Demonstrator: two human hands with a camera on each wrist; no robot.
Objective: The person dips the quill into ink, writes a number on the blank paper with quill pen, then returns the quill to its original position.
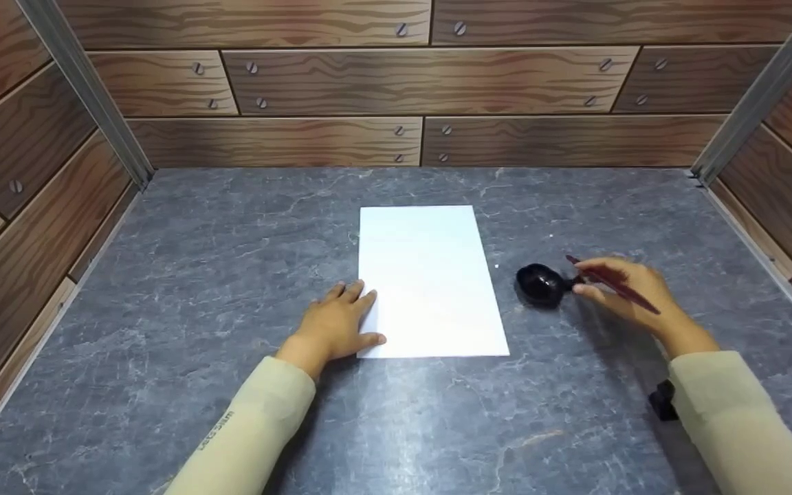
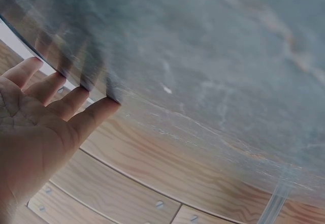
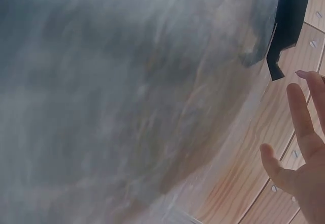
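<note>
A blank white sheet of paper [image 1: 430, 275] lies flat on the table. My left hand [image 1: 335, 320] rests at its left edge, fingers spread, with the thumb and fingertips on the paper. To the right of the sheet stands a glossy black bowl-shaped holder [image 1: 539, 285] with a short dark stem. Beside it, the thumb and index finger of my right hand [image 1: 633, 289] pinch a dark red feather-shaped pen [image 1: 619, 285] close to that stem. The feather slants across the back of the hand. In the right wrist view the holder [image 3: 289, 31] appears just beyond the fingertips.
A grey marbled table [image 1: 196, 261] spreads out on all sides of the paper. Wood-patterned walls [image 1: 396, 82] enclose its back and both sides. A small black object [image 1: 663, 401] shows at the right wrist, partly behind the sleeve [image 1: 726, 405].
</note>
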